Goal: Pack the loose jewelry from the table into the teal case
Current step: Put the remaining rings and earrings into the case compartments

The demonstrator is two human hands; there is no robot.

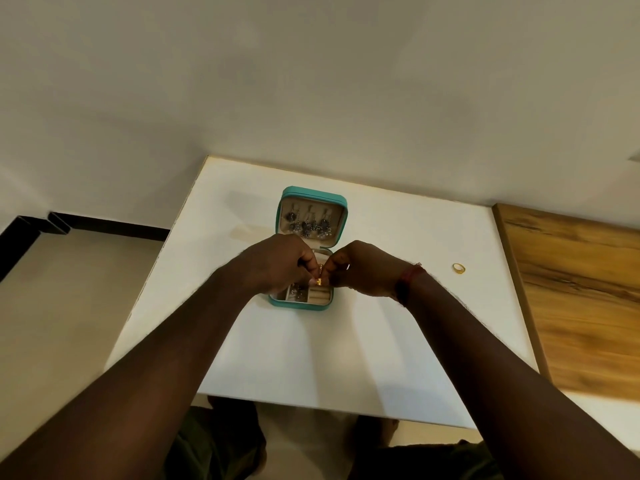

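Note:
The teal case (290, 304) lies open on the white table (381, 341), its lid (311, 195) upright at the back with several dark earrings (308, 223) hung inside. Both hands meet over the case's base. My left hand (277, 265) and my right hand (363, 268) each pinch a small gold piece of jewelry (319, 276) between them, just above the compartments. A gold ring (458, 268) lies loose on the table to the right of my right hand. The hands hide most of the base; a dark item and beige ring rolls (318, 295) show at its front.
A wooden board (571, 299) adjoins the table's right edge. A pale wall stands behind the table. The floor and a dark skirting (104, 225) show on the left. My legs are below the table's near edge.

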